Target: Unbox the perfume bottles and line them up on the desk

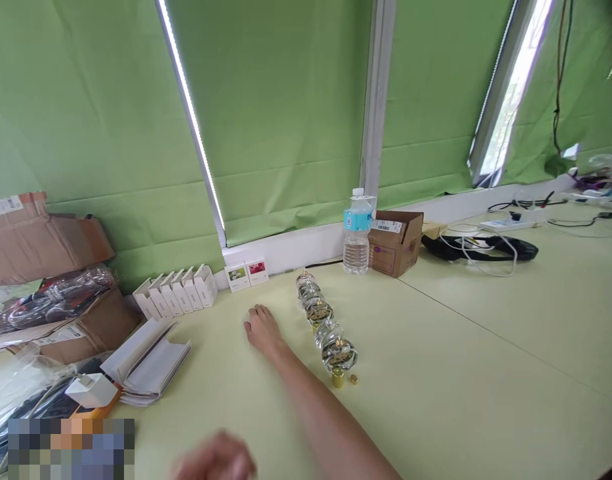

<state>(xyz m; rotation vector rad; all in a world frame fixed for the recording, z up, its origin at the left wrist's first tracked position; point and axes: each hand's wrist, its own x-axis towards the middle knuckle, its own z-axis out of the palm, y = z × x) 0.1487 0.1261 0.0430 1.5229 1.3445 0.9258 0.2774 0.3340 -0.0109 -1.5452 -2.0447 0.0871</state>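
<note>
My right hand (264,328) rests palm down on the pale table, its fingers loosely bent and the thumb a little apart. I see nothing held in it. Beyond its fingertips, two small white boxes (247,274) with flower pictures stand against the wall. To its right runs a row of clear glass bottles (339,353) with gold fittings, which look like perfume bottles. By the nearest bottle are a gold cap (338,377) and a smaller gold piece (354,379). My left hand (217,460) is at the bottom edge, smeared by motion and partly cut off.
Several white boxes (179,292) stand in a row at the left, behind folded white card (149,367). Cardboard boxes (96,327) and plastic wrap crowd the left side. A water bottle (357,233), an open carton (396,243) and a black pouch-like item (523,250) stand farther back.
</note>
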